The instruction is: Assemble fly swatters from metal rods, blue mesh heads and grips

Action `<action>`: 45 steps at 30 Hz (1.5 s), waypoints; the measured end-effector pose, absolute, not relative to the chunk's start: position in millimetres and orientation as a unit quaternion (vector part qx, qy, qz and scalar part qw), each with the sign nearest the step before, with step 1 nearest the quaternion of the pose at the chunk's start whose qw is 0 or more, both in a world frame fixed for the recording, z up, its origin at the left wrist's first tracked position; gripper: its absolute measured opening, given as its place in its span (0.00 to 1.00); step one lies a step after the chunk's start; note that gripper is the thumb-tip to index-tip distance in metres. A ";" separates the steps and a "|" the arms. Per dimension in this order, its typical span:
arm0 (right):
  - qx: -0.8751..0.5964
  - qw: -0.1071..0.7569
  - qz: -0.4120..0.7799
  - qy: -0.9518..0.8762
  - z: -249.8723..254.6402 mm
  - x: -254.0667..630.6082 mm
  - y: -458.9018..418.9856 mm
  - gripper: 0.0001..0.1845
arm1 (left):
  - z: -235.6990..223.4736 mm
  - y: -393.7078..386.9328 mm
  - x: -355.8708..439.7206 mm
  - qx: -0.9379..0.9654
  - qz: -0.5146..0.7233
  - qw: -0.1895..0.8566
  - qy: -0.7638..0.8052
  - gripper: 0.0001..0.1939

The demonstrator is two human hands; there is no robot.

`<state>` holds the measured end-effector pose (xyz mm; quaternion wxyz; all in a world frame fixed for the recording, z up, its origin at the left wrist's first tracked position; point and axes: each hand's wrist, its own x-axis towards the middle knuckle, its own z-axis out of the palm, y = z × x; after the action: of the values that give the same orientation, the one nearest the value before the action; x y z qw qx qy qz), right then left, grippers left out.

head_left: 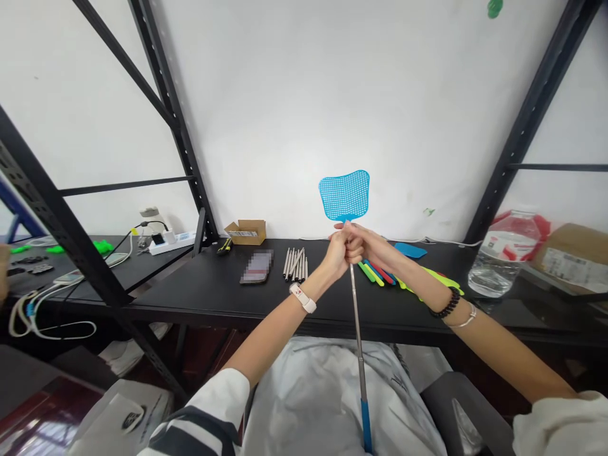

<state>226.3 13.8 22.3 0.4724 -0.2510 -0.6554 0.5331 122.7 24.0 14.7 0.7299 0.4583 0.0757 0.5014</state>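
Note:
A blue fly swatter [346, 195] stands upright in front of me, its mesh head against the white wall behind. Its metal rod runs down toward my lap and ends in a blue grip [365, 423]. My left hand [336, 254], below a watch with a white strap, is closed around the swatter's neck. Pressed against it, my right hand [358, 240] is also closed at the neck, just under the head. The fingers overlap and hide the joint between head and rod.
On the black table [190, 288] lie several silvery rods [295, 265], a phone [257, 266], a small cardboard box [246, 232] and a yellow-black cutter [224, 246]. Coloured swatter parts [373, 272] and a blue swatter head [410, 251] lie right. A large water bottle [498, 259] stands far right.

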 end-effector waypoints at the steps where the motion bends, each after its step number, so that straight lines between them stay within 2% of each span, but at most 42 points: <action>1: -0.256 0.472 0.544 -0.644 20.2 223.3 12.1 0.17 | 12.8 22.7 126.5 0.452 0.509 0.728 0.087 0.24; 6: -0.241 0.511 0.552 -0.613 11.0 216.8 -1.8 0.15 | 10.5 10.1 137.5 0.444 0.505 0.734 0.095 0.22; 11: -0.256 0.580 0.518 -0.574 -12.4 213.7 -20.3 0.17 | -9.1 -6.4 135.1 0.437 0.523 0.723 0.113 0.26; 16: -0.279 0.531 0.555 -0.576 -41.8 212.0 -26.9 0.14 | -37.3 -15.6 126.8 0.443 0.492 0.737 0.135 0.26; 27: -0.298 0.545 0.581 -0.526 -69.9 210.9 -45.2 0.13 | -63.9 -30.0 123.2 0.460 0.450 0.750 0.153 0.24; 31: -0.287 0.559 0.590 -0.506 -85.0 212.4 -47.7 0.17 | -71.9 -37.0 125.2 0.463 0.452 0.746 0.158 0.26; 34: -0.313 0.556 0.616 -0.462 -102.9 213.7 -52.1 0.24 | -84.6 -44.5 125.3 0.445 0.457 0.745 0.192 0.27; 42: -0.343 0.526 0.639 -0.445 -129.4 220.4 -76.0 0.34 | -106.6 -67.2 122.5 0.463 0.427 0.751 0.201 0.27; 45: -0.386 0.487 0.646 -0.443 -145.8 219.9 -85.2 0.37 | -122.9 -75.4 117.8 0.466 0.413 0.755 0.205 0.25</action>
<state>219.9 -85.2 -145.8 0.4872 -0.3856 -0.4433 0.6461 117.8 -75.4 -122.9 0.7549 0.4659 0.2055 0.4134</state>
